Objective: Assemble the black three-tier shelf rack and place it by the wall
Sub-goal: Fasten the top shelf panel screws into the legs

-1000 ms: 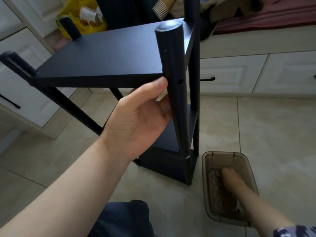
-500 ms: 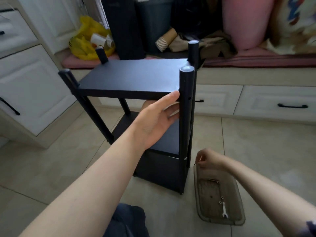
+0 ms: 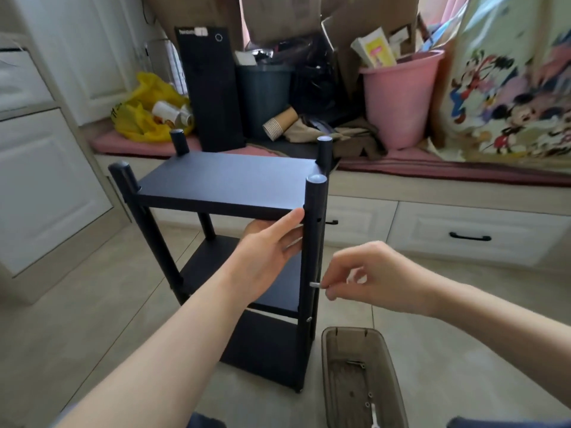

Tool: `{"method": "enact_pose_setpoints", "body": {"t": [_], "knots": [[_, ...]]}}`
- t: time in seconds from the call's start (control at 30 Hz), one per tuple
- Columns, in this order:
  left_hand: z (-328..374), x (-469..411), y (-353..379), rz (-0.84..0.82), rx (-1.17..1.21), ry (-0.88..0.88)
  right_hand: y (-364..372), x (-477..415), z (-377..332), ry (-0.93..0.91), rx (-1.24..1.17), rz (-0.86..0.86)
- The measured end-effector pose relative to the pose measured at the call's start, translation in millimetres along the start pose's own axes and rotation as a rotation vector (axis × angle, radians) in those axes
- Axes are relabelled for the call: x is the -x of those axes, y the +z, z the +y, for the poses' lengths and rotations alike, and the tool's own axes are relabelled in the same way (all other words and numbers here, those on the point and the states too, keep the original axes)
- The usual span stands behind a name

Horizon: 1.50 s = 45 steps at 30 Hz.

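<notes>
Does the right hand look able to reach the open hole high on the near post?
Likely yes: the right hand, pinching a screw, sits beside the post below the hole, nothing between.

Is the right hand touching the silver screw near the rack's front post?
Touching. Head view: the right hand pinches the screw by its end between thumb and forefinger, with no gap.

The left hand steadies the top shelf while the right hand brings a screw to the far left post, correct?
Not the far left post. The head view shows the right hand holding the screw by the near right post; the left hand does steady the top shelf.
</notes>
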State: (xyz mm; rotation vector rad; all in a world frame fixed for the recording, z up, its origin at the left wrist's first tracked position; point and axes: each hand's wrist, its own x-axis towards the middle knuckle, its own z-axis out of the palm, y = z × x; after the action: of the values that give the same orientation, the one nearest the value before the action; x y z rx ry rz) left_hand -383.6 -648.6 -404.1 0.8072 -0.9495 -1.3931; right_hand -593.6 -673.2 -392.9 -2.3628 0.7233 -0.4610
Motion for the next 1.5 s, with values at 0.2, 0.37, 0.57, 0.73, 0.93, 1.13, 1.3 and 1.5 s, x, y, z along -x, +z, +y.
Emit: {"method": "enact_pose_setpoints", "body": {"t": [0.2, 0.37, 0.57, 0.73, 0.93, 1.13, 1.3, 1.5], "knots": [[-2.0, 0.1, -1.1, 0.027, -0.021, 0.039, -20.4, 3.6, -30.2, -0.204, -0.081, 0.348], [-4.8, -0.1, -0.3, 0.01, -0.021, 0.084, -18.4, 7.0, -22.5, -0.222, 0.026, 0.456], [-8.7, 1.7, 0.6, 0.03, -0.026, 0.086, -20.9, 5.9, -15.1, -0.203, 0.075, 0.506], [-7.0, 1.8, 2.8, 0.011, -0.015, 0.084, -20.1, 4.5, -14.6, -0.224, 0.058, 0.534], [-5.4, -2.1, 5.2, 0.022, 0.026, 0.104, -16.5, 1.4, -14.9, -0.226, 0.054, 0.528], [-6.2, -5.0, 7.8, 0.039, 0.087, 0.095, -17.3, -2.2, -15.7, -0.244, 0.07, 0.593], [-6.5, -5.3, 7.6, 0.039, 0.096, 0.098, -22.9, -11.3, -13.1, -0.177, 0.037, 0.633], [-6.7, -4.5, 3.5, 0.0, 0.068, 0.102, -23.7, -30.8, -25.6, -0.084, 0.194, 0.483]]}}
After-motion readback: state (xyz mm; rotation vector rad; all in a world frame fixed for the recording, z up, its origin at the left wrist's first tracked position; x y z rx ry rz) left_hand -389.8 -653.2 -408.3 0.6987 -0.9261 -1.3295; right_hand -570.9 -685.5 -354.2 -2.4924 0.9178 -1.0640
